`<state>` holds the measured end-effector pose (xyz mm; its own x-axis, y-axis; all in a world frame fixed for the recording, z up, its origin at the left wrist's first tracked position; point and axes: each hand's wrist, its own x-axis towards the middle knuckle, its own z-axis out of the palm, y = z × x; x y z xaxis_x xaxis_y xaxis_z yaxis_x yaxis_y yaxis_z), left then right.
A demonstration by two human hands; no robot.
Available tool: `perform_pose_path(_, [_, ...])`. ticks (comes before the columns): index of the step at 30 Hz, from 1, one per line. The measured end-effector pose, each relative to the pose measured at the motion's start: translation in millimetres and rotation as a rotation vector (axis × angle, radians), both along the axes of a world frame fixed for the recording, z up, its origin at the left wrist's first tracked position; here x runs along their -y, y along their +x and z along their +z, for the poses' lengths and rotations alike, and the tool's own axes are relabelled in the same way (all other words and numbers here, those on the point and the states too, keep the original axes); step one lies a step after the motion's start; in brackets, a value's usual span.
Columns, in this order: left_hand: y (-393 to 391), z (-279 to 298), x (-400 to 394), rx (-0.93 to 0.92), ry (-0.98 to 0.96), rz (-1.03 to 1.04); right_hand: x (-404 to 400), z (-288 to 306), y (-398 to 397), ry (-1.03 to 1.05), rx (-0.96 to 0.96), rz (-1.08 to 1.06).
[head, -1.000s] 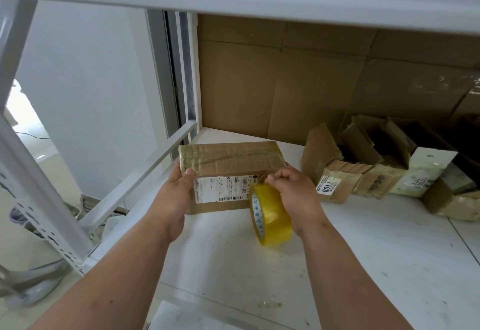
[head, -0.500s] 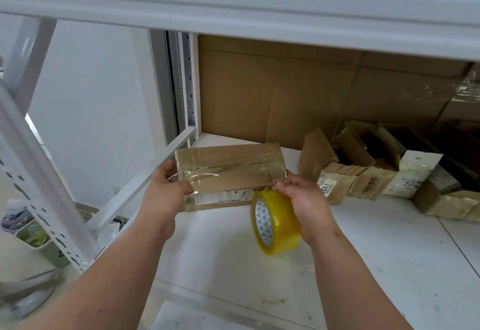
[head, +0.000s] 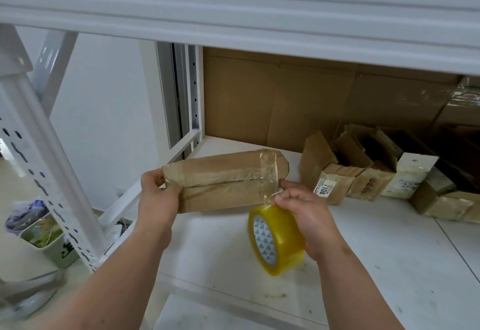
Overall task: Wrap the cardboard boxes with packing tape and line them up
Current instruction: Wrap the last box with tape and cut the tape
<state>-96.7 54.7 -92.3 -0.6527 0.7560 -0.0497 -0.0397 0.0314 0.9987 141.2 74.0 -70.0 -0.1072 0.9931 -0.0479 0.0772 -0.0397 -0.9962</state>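
My view is bright and evenly lit, daylight washing in from the left where the floor (head: 15,179) bleaches out. Shadows stay soft; the back corner behind the open boxes (head: 368,174) goes dim. Clear tape (head: 267,171) catches faint glare. The wide lens bends the upper shelf edge (head: 233,28), and the lower-left corner smears.

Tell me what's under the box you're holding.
Bare white shelf shows below the box, held up by both hands, left hand, right hand. Its underside is hidden.
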Motion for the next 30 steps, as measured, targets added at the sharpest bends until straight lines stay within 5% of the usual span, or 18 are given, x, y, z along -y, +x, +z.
perform_pose_path(16, [44.0,-13.8,1.2,-0.225,-0.205,-0.027,-5.8,-18.9,35.3,0.042,0.110,0.013])
perform_pose_path(19, [62.7,-3.9,0.4,-0.554,-0.311,0.142,-5.5,-16.5,47.0,0.109,0.149,-0.005])
perform_pose_path(21, [83.6,9.9,1.8,-0.757,-0.216,0.161,-5.5,-16.0,53.4,0.104,0.131,-0.011])
perform_pose_path(24, [120.8,25.6,4.7,-0.848,-0.067,-0.146,-5.2,-16.9,61.0,0.083,0.119,-0.009])
perform_pose_path(27, [152.3,28.3,3.0,-0.908,-0.143,-0.520,-4.3,-18.2,66.4,0.093,0.121,0.015])
perform_pose_path(30, [169.7,24.0,1.9,-0.791,-0.160,-0.597,0.1,-18.9,73.2,0.090,0.108,0.030])
